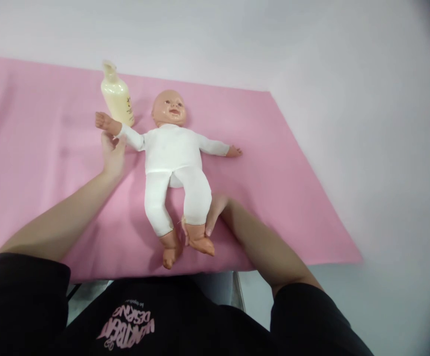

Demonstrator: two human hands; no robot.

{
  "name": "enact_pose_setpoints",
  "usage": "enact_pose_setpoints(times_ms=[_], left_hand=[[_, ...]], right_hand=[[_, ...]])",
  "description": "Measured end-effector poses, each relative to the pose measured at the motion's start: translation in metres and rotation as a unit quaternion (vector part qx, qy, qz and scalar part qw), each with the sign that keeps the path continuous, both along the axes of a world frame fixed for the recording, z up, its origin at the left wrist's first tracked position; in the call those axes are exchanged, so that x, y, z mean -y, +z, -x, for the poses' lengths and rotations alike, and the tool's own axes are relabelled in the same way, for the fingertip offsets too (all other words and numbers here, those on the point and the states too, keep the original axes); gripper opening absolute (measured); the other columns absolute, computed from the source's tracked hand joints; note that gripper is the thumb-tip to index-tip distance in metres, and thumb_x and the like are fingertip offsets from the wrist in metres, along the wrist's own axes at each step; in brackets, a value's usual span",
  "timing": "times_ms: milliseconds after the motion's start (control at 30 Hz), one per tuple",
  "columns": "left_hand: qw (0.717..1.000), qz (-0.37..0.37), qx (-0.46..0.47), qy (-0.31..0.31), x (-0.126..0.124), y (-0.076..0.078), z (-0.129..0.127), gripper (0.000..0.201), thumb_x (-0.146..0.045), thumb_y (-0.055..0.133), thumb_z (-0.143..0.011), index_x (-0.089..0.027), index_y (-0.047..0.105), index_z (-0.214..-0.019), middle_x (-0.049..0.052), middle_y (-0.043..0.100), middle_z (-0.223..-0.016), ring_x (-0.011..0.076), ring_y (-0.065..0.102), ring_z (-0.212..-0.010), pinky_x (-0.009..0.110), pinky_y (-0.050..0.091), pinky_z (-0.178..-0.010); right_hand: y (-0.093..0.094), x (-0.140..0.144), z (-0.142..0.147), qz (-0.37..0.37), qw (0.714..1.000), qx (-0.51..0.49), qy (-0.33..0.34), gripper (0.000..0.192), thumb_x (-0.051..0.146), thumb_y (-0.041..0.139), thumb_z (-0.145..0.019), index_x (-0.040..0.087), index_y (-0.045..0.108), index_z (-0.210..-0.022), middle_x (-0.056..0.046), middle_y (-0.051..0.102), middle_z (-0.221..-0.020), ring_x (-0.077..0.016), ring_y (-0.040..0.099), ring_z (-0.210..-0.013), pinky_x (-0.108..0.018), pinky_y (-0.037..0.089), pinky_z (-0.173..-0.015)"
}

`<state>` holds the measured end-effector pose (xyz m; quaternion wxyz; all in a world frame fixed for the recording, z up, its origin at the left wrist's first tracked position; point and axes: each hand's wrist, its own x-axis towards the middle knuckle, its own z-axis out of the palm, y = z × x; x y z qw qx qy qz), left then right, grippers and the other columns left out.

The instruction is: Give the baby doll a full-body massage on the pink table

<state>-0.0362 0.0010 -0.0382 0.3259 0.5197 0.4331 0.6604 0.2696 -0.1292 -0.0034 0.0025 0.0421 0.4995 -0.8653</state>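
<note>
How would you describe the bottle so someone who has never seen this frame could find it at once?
Start at the pink mat that covers the table. A baby doll in white clothes lies on it face up, and the left hand is under the doll's raised arm. Just past that arm stands the bottle: cream-coloured, with a narrow cap, the only upright thing on the mat.

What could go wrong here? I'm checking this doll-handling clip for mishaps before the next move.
The cream bottle stands right beside the doll's raised arm, which the left hand touches; moving that arm could tip it. The doll's feet lie near the pink mat's front edge, where the right hand grips one lower leg, so a pull might slide it off the table.
</note>
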Motion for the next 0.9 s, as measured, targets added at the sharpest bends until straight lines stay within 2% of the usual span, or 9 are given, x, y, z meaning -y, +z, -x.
enact_pose_setpoints(times_ms=[67,100,167,267,400,500,667,800,900], left_hand=[[0.998,-0.043,-0.037,-0.014,0.008,0.007,-0.005,0.066,-0.067,0.077,-0.083,-0.026,0.045,-0.123,0.008,0.056,-0.135,0.0224,0.058,-0.118,0.042,0.05,-0.099],[0.996,-0.06,-0.062,-0.017,0.013,0.01,-0.008,0.067,-0.068,0.076,-0.083,-0.027,0.046,-0.125,0.009,0.057,-0.135,0.0237,0.059,-0.119,0.043,0.05,-0.099],[0.988,-0.091,-0.122,-0.014,0.022,0.016,-0.012,0.064,-0.069,0.074,-0.083,-0.028,0.05,-0.126,0.009,0.059,-0.13,0.0259,0.059,-0.119,0.045,0.05,-0.1],[0.967,-0.13,-0.217,-0.02,0.035,0.024,-0.017,0.055,-0.064,0.076,-0.082,-0.029,0.057,-0.12,0.01,0.062,-0.125,0.0302,0.058,-0.123,0.053,0.045,-0.11],[0.938,-0.148,-0.309,-0.061,0.047,0.036,-0.019,0.05,-0.057,0.077,-0.081,-0.029,0.063,-0.12,0.011,0.064,-0.128,0.0347,0.055,-0.129,0.059,0.036,-0.117],[0.928,-0.149,-0.334,-0.074,0.049,0.039,-0.021,0.045,-0.058,0.077,-0.081,-0.029,0.067,-0.114,0.011,0.066,-0.125,0.0353,0.057,-0.124,0.059,0.038,-0.115],[0.909,-0.158,-0.372,-0.103,0.047,0.037,-0.023,0.036,-0.056,0.071,-0.085,-0.029,0.07,-0.109,0.01,0.07,-0.118,0.0339,0.061,-0.116,0.059,0.04,-0.111],[0.894,-0.182,-0.388,-0.129,0.046,0.035,-0.023,0.033,-0.054,0.064,-0.092,-0.03,0.07,-0.114,0.011,0.071,-0.12,0.0319,0.064,-0.116,0.058,0.044,-0.108],[0.89,-0.208,-0.373,-0.158,0.044,0.032,-0.022,0.032,-0.052,0.065,-0.094,-0.032,0.07,-0.119,0.01,0.071,-0.123,0.0311,0.065,-0.119,0.058,0.047,-0.108]], right_hand=[[-0.005,-0.002,0.0,-0.029,0.992,-0.031,0.119,0.046,0.039,0.094,-0.07,0.015,0.068,-0.099,-0.012,0.078,-0.094,-0.0284,0.079,-0.1,-0.036,0.063,-0.092],[-0.01,-0.003,-0.001,-0.03,0.988,-0.057,0.141,0.048,0.04,0.092,-0.073,0.014,0.067,-0.105,-0.013,0.078,-0.095,-0.028,0.079,-0.1,-0.037,0.063,-0.093],[-0.021,-0.003,-0.004,-0.002,0.988,-0.113,0.103,0.051,0.043,0.086,-0.078,0.012,0.064,-0.113,-0.014,0.078,-0.095,-0.0277,0.079,-0.094,-0.039,0.063,-0.091],[-0.033,-0.001,-0.009,0.06,0.982,-0.178,0.03,0.056,0.056,0.083,-0.076,0.014,0.064,-0.109,-0.014,0.078,-0.091,-0.0275,0.079,-0.083,-0.04,0.065,-0.081],[-0.028,0.001,-0.01,0.098,0.972,-0.19,-0.1,0.053,0.064,0.073,-0.08,0.016,0.06,-0.098,-0.011,0.075,-0.086,-0.0251,0.075,-0.073,-0.042,0.066,-0.072],[-0.018,0.001,-0.009,0.105,0.966,-0.174,-0.162,0.048,0.061,0.066,-0.085,0.016,0.056,-0.096,-0.011,0.073,-0.087,-0.0247,0.072,-0.078,-0.045,0.067,-0.07],[-0.011,-0.001,-0.008,0.131,0.957,-0.106,-0.236,0.042,0.058,0.058,-0.093,0.016,0.053,-0.096,-0.01,0.071,-0.088,-0.022,0.071,-0.082,-0.04,0.068,-0.069],[-0.011,-0.002,-0.007,0.136,0.947,-0.087,-0.277,0.04,0.052,0.058,-0.092,0.013,0.057,-0.1,-0.011,0.071,-0.09,-0.0212,0.072,-0.082,-0.036,0.068,-0.065],[-0.011,-0.001,-0.006,0.134,0.942,-0.072,-0.298,0.039,0.05,0.057,-0.091,0.012,0.06,-0.102,-0.01,0.072,-0.09,-0.0208,0.071,-0.081,-0.034,0.068,-0.064]])
